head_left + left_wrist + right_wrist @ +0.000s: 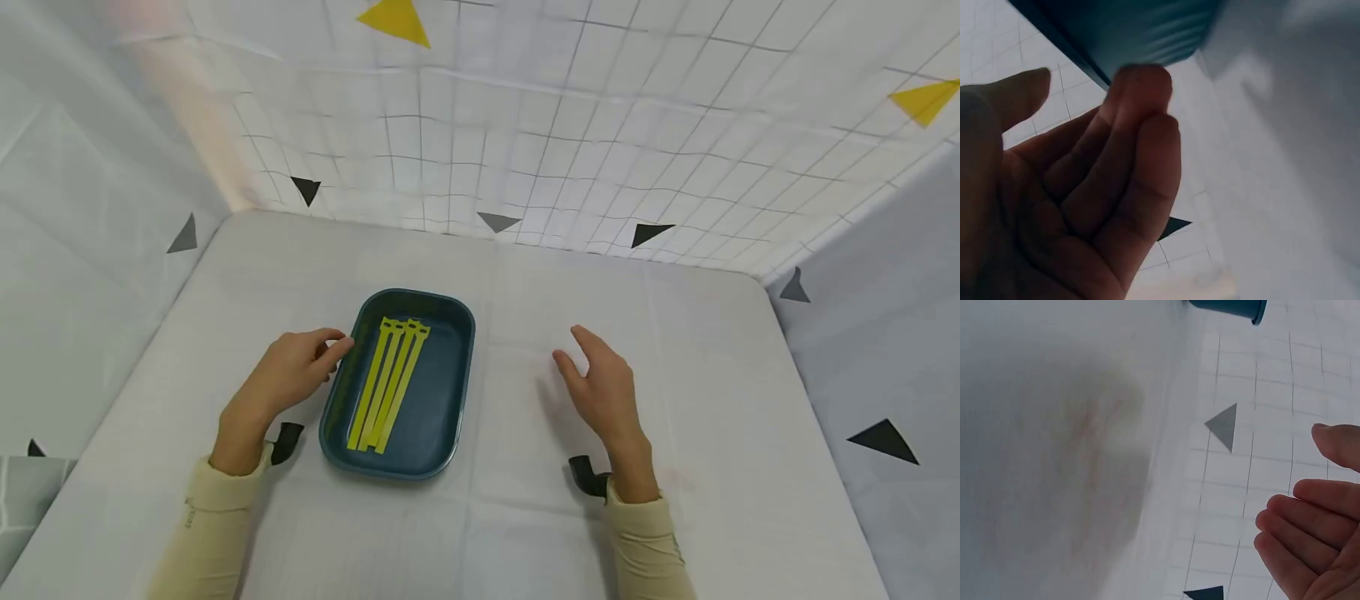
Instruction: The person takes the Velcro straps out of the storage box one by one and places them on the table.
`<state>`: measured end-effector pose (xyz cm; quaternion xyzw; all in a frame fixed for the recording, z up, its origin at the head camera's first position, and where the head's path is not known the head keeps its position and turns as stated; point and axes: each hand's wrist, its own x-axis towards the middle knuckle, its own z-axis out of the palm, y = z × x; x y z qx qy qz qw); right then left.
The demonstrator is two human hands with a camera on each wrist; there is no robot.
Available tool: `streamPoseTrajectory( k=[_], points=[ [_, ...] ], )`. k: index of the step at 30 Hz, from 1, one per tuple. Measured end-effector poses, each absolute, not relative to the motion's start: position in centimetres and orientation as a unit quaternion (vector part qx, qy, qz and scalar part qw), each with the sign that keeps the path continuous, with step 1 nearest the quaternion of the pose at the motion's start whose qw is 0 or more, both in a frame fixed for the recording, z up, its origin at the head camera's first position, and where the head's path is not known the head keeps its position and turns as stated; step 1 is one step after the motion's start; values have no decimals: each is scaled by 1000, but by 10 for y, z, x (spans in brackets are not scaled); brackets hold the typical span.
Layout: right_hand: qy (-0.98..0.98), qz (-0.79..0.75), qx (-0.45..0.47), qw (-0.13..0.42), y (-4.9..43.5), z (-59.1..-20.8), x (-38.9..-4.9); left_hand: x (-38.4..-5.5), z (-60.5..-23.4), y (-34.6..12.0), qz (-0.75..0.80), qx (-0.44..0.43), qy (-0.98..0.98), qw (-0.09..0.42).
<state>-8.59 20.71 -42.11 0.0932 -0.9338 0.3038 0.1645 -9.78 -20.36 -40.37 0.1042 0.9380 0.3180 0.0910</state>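
Note:
A dark teal tray (438, 408) with rounded corners holds several yellow-green hook-and-loop cable ties (388, 383), laid side by side lengthwise with their slotted heads at the far end. At the tray's left side is my left hand (292, 371), its thumb tip overlapping the rim in the head view. The left wrist view shows the loosely bent fingers (1157, 156) close to the tray's outer wall (1141, 28), with the thumb apart and nothing held. My right hand (602, 383) hovers over the table right of the tray, thumb and fingers spread apart, holding nothing.
A white cloth covers the table (525, 533). Behind it hangs a white grid-lined sheet (540, 142) with black, grey and yellow triangles, and plain sheets close off both sides. Black wrist-worn pieces (588, 477) stick out at the cuffs.

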Motion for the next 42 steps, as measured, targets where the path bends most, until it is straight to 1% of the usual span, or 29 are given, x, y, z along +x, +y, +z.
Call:
streamPoseTrajectory(
  k=[3,7,11,20,26,30,38,42],
  points=[
    [-927,320,108,165,197,-421,-86,-97,-405,-203,327,124,930,110],
    [-918,338,129,160,180,-418,-85,-98,-407,-201,330,138,926,119],
    [-914,350,146,147,161,-413,-83,-99,-408,-200,332,132,925,129],
    [-897,383,175,134,132,-401,-87,-102,-405,-199,335,126,921,151],
    [-892,389,208,99,109,-393,-91,-102,-403,-201,335,118,921,162],
    [-894,382,227,63,96,-389,-94,-103,-401,-201,333,112,920,172],
    [-909,334,248,-12,77,-378,-105,-104,-400,-202,339,117,918,171],
    [-913,317,253,-35,71,-370,-112,-105,-399,-201,339,117,917,172]
  ],
)
